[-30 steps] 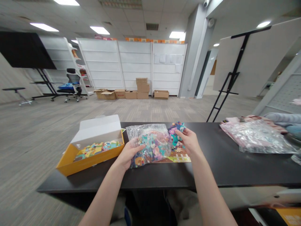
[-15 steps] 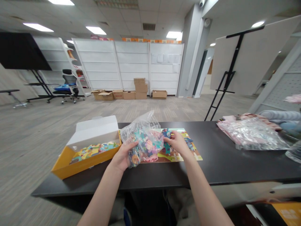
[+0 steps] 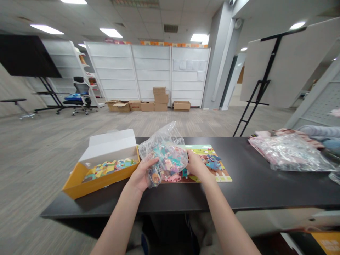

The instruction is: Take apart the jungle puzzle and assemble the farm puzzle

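My left hand (image 3: 143,174) is closed around the lower left of a clear plastic bag (image 3: 170,136) and holds it up over the table. Inside the bag are many colourful jigsaw puzzle pieces (image 3: 171,161), teal, pink and white. My right hand (image 3: 196,163) is at the bag's right edge; its fingertips are hidden there, so what they grip does not show. Under the bag and right hand lies a printed picture board (image 3: 224,177) with a fence and grass. Loose blue pieces (image 3: 213,163) rest on the board, just right of my right hand.
On the left stands an open yellow box (image 3: 102,186) with a raised white lid, holding puzzle pieces (image 3: 110,168). Clear-wrapped pink packages (image 3: 292,150) lie on the right of the black table (image 3: 247,191). Cardboard boxes (image 3: 160,99) stand on the floor by the white shelves.
My right hand has moved left to the bag's edge; the blue piece at its fingers no longer shows there. Blue pieces on the board are more exposed. My left hand still holds the bag.
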Demonstrator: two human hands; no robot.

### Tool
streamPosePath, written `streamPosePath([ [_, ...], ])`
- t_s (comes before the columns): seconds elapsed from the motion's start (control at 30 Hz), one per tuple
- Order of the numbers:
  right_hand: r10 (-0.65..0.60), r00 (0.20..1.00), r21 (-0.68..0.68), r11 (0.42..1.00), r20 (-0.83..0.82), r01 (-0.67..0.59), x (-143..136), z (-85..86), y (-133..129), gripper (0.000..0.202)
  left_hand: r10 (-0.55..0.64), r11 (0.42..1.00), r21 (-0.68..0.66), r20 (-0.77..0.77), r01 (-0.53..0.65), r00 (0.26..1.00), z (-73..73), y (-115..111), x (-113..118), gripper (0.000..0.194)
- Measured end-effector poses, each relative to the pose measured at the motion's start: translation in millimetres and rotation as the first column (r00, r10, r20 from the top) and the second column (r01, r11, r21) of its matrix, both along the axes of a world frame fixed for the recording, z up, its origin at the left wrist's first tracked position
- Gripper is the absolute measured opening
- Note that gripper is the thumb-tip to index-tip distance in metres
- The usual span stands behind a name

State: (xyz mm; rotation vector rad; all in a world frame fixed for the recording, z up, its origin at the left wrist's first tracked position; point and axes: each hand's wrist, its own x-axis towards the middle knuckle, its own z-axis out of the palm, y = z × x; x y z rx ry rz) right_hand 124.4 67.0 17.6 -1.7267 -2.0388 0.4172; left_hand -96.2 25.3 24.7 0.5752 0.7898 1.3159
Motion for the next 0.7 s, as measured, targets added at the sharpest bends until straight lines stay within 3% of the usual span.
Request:
streamPosePath([
  [0.1,-0.028,0.990,0.034,0.999,0.140,0.023,-1,0.2,-2,0.017,-0.008,1.000,0.013,-0.014,0.009,1.000,0.6,0,0,0.050],
  [0.2,-0.049,0.991,0.111,0.993,0.122,0.036,5,-1.4,-1,0.020,-0.006,1.000,0.013,-0.047,0.007,0.999,0.6,0,0,0.048],
  [0.3,-0.097,0.984,0.219,0.967,-0.147,0.128,20,2.4,2,0.026,-0.021,1.000,0.019,-0.098,0.023,0.995,-0.1,0,1,0.049],
  [0.37,-0.067,0.916,0.233,0.957,-0.395,0.170,31,7.9,1,0.030,-0.033,0.999,0.030,-0.128,0.037,0.991,-0.8,0,2,0.052],
  [0.43,0.041,0.816,0.204,0.974,-0.577,0.095,39,13.1,-3,0.034,-0.045,0.998,0.035,-0.153,0.051,0.987,-1.8,0,5,0.053],
  [0.53,0.220,0.706,0.122,0.975,-0.673,-0.187,41,16.8,-13,0.038,-0.056,0.996,0.054,-0.183,0.067,0.982,-3.5,0,9,0.053],
  [0.6,0.283,0.708,0.055,0.943,-0.647,-0.327,38,17.1,-19,0.037,-0.059,0.995,0.070,-0.200,0.074,0.978,-5.0,0,11,0.053],
  [0.7,0.338,0.734,-0.026,0.900,-0.589,-0.436,31,16.9,-23,0.036,-0.049,0.994,0.088,-0.230,0.071,0.972,-6.6,1,13,0.051],
])
